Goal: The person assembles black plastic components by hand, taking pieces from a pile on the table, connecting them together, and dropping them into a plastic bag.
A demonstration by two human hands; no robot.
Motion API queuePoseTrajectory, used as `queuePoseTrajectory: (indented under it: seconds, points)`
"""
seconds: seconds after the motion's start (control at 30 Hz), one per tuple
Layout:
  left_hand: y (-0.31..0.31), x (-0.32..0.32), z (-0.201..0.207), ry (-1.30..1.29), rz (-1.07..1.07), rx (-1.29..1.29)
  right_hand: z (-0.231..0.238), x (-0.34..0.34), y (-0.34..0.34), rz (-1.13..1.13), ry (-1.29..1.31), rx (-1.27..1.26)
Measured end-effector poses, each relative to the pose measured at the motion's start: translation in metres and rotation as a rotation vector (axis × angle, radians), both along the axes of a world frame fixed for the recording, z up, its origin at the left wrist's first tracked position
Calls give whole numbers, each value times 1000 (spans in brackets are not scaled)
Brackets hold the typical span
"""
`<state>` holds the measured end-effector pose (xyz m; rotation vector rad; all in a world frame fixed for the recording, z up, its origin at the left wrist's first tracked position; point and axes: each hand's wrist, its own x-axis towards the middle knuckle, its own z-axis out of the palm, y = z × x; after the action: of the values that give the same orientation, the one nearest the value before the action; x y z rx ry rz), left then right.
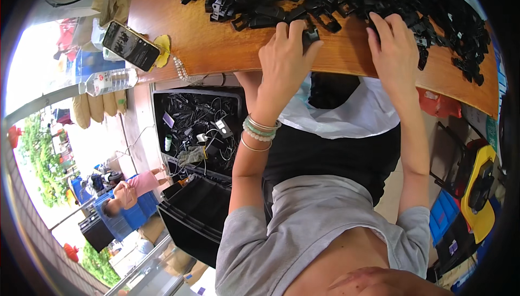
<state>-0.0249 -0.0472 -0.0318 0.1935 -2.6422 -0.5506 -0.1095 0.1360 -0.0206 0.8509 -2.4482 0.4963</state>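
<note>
The left hand (286, 50) pinches a black part (310, 36) above the near edge of the surface (216, 49), the right hand (394, 50) curls over a dark piece (374, 27) – grip unclear – and a loose pinch could drop something onto the white sheet (349, 121) below.

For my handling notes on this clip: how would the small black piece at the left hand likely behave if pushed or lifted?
The small black piece at the left hand is probably stiff, as its edges look crisp. It is likely light, being small beside the fingers. Its glossy surface suggests it may slide on the smooth-looking table.
</note>
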Motion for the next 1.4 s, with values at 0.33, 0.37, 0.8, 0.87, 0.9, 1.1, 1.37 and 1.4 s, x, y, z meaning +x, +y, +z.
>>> queuePoseTrajectory:
  seconds: [0.33, 0.37, 0.8, 0.87, 0.9, 1.1, 1.37, 1.4]
  points:
    - [-7, 25, 1, 8, 110, 743, -8, -5, -12, 180, -24, 76]
    - [-6, 26, 2, 9, 120, 737, -7, -7, -13, 183, -7, 78]
    - [45, 26, 20, -228, -263, 1410, 16, 43, 15, 418, -787, -647]
    - [47, 22, 15, -223, -285, 1384, 17, 43, 18, 360, -778, -651]
    - [45, 22, 11, -215, -313, 1376, 15, 42, 19, 402, -679, -608]
    - [58, 17, 13, -275, -330, 1626, 10, 47, 22, 420, -457, -558]
    - [57, 22, 17, -225, -239, 1567, 2, 48, 29, 417, -363, -438]
    - [59, 22, 16, -203, -235, 1518, 0, 47, 31, 431, -477, -547]
